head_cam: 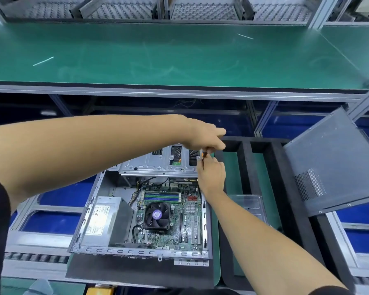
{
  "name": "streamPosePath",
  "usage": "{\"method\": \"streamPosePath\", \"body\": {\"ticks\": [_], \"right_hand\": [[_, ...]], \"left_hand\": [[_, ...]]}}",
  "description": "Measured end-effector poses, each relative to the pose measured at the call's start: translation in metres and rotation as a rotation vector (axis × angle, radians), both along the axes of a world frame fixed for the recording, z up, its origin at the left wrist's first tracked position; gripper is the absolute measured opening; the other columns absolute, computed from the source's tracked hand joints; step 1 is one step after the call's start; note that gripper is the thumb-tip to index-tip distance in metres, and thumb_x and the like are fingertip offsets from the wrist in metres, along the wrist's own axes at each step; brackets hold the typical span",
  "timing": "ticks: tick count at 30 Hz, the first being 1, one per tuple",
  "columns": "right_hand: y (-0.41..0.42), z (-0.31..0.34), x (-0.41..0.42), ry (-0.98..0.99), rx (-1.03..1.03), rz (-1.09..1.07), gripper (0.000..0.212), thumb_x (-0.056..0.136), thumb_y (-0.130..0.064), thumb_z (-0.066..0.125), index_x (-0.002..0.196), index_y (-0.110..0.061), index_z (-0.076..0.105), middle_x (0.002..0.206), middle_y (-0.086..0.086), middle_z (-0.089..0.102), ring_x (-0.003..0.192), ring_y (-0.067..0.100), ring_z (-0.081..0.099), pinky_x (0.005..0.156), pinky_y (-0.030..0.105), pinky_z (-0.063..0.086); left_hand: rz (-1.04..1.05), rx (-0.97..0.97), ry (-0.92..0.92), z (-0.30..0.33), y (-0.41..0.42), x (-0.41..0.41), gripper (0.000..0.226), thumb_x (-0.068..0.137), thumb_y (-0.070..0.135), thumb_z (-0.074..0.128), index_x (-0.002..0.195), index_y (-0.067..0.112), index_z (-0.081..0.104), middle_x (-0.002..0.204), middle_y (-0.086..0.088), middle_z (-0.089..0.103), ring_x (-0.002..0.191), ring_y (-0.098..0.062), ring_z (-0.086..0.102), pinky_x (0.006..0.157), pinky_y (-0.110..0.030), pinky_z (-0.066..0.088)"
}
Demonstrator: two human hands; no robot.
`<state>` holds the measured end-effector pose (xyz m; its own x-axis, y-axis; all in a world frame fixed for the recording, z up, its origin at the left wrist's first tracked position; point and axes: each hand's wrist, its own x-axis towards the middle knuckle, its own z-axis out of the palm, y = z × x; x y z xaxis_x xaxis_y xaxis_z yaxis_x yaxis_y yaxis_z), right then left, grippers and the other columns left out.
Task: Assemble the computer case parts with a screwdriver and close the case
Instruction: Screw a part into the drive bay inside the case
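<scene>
Screwdriver (204, 154) gripped by both hands, case (141, 209) open

Both bare arms reach forward and meet ahead of the body. The left arm crosses in from the left, forearm stretched almost level, with a dark sleeve at the upper arm. The left hand (205, 135) is palm down, its fingers curled downward as if gripping. The right arm rises from the lower right, wrist bent up. The right hand (211, 174) sits just beneath the left, its fingertips pinched together and pointing up.
</scene>
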<state>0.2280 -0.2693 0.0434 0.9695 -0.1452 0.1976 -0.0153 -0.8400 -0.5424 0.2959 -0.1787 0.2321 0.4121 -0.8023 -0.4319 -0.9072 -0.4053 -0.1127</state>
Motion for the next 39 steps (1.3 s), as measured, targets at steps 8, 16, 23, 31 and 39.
{"method": "streamPosePath", "body": {"ticks": [8,16,23,31,39], "right_hand": [[0.002,-0.005,0.003,-0.006,-0.034,-0.001,0.017,0.102,-0.021,0.049,0.095,-0.013,0.063,0.069,0.005,0.054,0.063,0.024,0.037,0.066,0.038,0.033],[0.0,-0.003,0.002,-0.04,-0.058,0.025,0.02,0.102,-0.02,0.045,0.088,-0.016,0.059,0.066,0.002,0.055,0.068,0.027,0.053,0.069,0.037,0.026],[0.0,-0.006,0.004,-0.041,-0.043,0.026,0.021,0.101,-0.019,0.047,0.104,-0.011,0.066,0.068,0.005,0.061,0.062,0.024,0.044,0.067,0.037,0.028],[0.001,-0.005,0.003,-0.051,-0.004,-0.009,0.022,0.103,-0.024,0.047,0.084,-0.018,0.055,0.063,-0.001,0.056,0.058,0.02,0.039,0.068,0.041,0.038],[0.0,-0.004,0.002,-0.023,-0.027,0.027,0.016,0.103,-0.023,0.046,0.101,-0.014,0.06,0.068,0.006,0.061,0.063,0.028,0.052,0.069,0.041,0.037]], "left_hand": [[0.209,0.087,-0.151,-0.013,-0.004,-0.003,0.032,0.109,0.043,0.03,0.123,0.017,0.043,0.092,-0.005,0.059,0.079,-0.028,0.055,0.063,-0.037,0.04],[0.081,0.101,0.081,-0.001,0.006,0.005,0.024,0.095,0.007,0.055,0.114,0.021,0.051,0.117,-0.004,0.044,0.075,-0.019,0.05,0.054,-0.032,0.029],[0.223,0.036,-0.117,-0.013,0.003,0.011,0.028,0.107,0.049,0.033,0.103,0.021,0.038,0.093,-0.006,0.061,0.071,-0.023,0.05,0.059,-0.035,0.035],[0.072,-0.001,0.12,-0.003,0.006,0.011,0.02,0.095,0.009,0.057,0.109,0.019,0.048,0.109,0.0,0.04,0.074,-0.021,0.048,0.054,-0.031,0.027],[0.173,0.094,-0.085,-0.008,-0.001,0.004,0.028,0.11,0.039,0.027,0.112,0.016,0.043,0.082,-0.004,0.054,0.072,-0.024,0.048,0.062,-0.036,0.035]]}}
